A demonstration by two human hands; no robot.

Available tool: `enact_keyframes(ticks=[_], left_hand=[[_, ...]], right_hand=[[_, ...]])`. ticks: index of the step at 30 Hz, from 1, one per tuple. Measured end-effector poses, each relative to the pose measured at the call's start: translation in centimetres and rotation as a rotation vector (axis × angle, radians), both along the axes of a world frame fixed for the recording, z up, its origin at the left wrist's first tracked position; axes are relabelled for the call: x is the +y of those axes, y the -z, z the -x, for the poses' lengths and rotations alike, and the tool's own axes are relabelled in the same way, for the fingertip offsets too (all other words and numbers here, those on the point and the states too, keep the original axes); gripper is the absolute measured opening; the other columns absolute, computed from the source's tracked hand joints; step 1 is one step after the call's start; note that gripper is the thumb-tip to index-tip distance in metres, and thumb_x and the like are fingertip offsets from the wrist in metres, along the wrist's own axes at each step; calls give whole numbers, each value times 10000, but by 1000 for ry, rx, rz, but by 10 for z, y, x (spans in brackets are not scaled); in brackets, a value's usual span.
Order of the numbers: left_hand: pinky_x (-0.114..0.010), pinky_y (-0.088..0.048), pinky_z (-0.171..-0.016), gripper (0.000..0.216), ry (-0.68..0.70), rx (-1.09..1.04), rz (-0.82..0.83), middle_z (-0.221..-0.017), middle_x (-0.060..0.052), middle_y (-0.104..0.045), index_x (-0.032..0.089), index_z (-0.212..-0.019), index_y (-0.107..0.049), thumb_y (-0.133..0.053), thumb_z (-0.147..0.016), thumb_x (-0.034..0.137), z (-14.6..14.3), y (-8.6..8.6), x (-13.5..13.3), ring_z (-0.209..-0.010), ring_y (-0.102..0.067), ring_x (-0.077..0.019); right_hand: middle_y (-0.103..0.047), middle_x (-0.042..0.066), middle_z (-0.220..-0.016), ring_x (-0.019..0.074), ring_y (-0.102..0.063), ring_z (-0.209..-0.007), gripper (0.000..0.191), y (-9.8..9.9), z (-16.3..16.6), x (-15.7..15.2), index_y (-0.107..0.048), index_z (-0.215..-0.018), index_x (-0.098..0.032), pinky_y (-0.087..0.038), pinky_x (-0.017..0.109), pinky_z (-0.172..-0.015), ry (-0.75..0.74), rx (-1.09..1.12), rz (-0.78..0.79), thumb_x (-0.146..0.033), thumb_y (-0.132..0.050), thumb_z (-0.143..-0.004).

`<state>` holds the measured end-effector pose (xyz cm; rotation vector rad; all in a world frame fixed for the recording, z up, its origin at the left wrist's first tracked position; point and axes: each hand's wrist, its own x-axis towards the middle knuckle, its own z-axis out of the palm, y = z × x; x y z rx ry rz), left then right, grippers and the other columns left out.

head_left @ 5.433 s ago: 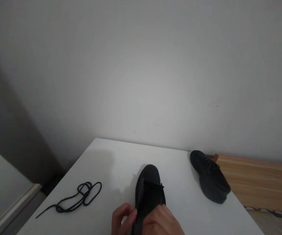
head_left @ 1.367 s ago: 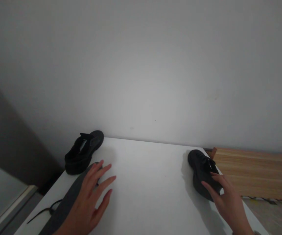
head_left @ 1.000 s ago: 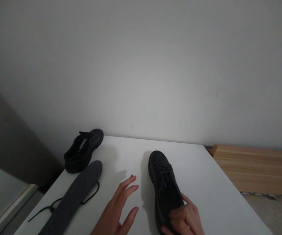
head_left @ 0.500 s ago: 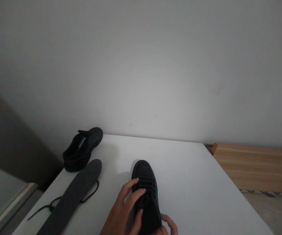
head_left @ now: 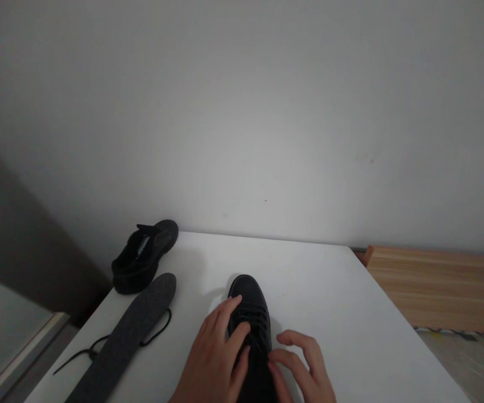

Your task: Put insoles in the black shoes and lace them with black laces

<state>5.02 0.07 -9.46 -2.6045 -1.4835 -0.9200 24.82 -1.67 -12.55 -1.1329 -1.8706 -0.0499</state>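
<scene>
A black laced shoe (head_left: pixel 249 294) stands on the white table (head_left: pixel 334 313), toe pointing away from me. My left hand (head_left: pixel 218 358) rests on its laces with the fingers stretched out and slightly apart. My right hand (head_left: pixel 304 366) is at the shoe's right side, fingers curved and apart, with the thumb touching the shoe near the laces. Neither hand grips anything. The heel of the shoe is hidden under my hands and cut off by the bottom edge.
A second black shoe (head_left: pixel 143 257), unlaced with its tongue up, sits at the table's far left corner. A dark grey insole (head_left: pixel 126 338) lies beside it over a loose black lace (head_left: pixel 83 354). A wooden surface (head_left: pixel 439 288) adjoins the table's right. A pale wall stands behind.
My right hand brought the laced shoe from the table's right edge to the middle in front of me. It then let go of the heel and came up beside the laces, while my left hand settled on the shoe.
</scene>
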Motion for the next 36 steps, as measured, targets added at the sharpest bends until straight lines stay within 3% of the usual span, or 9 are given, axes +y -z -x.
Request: enact_keyframes(ticks=[6,11,18,36], left_hand=[[-520,-572,-965,243,32,-76,27,-1400,-176,-543,215,-1037,-607,-514,-856,81,0,2,3,-1248,-592,-341],[-427,-556,-1002,177,33,-321,247,-1409,-115,-525,250,-975,-605,-489,-929,124,1,4,1,-1270,-582,-269],[-468,-481,-1078,145,37,-484,385,-1400,-105,-520,249,-953,-632,-504,-963,183,1,7,1,-1318,-526,-274],[-461,-489,-1061,143,45,-529,402,-1418,-113,-512,245,-932,-648,-510,-970,241,1,10,0,-1312,-529,-296]], right_hand=[[-650,108,-1093,245,-674,-968,183,-5,-13,9,-688,-1020,-252,-613,349,-764,-76,-131,14,-164,-671,-860],[-652,112,-1110,248,-680,-972,223,-5,-13,13,-674,-1058,-244,-624,356,-759,-105,-185,3,-171,-688,-847],[-644,103,-1077,227,-669,-961,181,-9,-6,14,-664,-1025,-234,-615,335,-760,-110,-145,16,-151,-674,-865],[-661,24,-833,185,-648,-755,227,-12,-3,11,-600,-874,-235,-525,311,-671,-142,7,-69,-24,-601,-789]])
